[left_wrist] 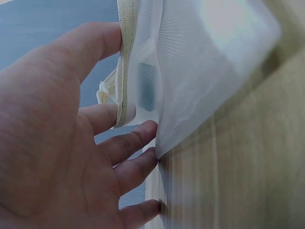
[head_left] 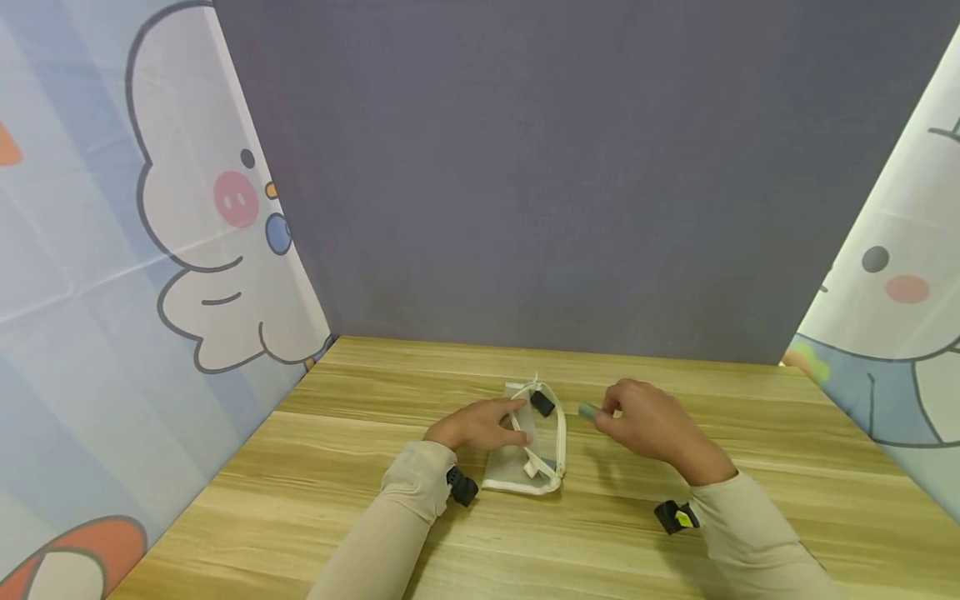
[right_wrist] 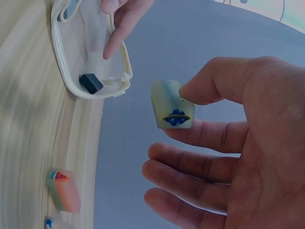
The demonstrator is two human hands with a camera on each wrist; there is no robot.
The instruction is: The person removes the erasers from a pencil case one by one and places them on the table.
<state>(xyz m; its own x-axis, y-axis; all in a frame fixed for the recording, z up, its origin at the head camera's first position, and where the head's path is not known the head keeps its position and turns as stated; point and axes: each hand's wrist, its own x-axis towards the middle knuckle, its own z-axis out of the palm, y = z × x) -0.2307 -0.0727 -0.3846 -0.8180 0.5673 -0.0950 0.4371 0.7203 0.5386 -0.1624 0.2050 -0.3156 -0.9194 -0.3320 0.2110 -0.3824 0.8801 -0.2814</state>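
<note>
A white mesh zip pouch [head_left: 510,471] lies on the table with its mouth spread apart. My left hand [head_left: 483,423] is at its near-left rim, thumb and index finger reaching over the zipper edge [left_wrist: 125,62] into the mouth, the other fingers loosely extended below. Inside the pouch are a black block [right_wrist: 90,83] and a blue-grey piece [head_left: 550,463]. Right of the pouch, my right hand [head_left: 645,421] pinches a small pale green eraser-like block [right_wrist: 172,106] printed with a blue ringed planet, between thumb and index finger, raised above the table.
In the right wrist view, an orange and green block [right_wrist: 65,191] with a watermelon print lies on the wooden table [head_left: 337,467]. Beside it is a whitish piece [right_wrist: 57,223] with a blue mark, cut by the frame. A grey panel [head_left: 525,183] stands behind the table.
</note>
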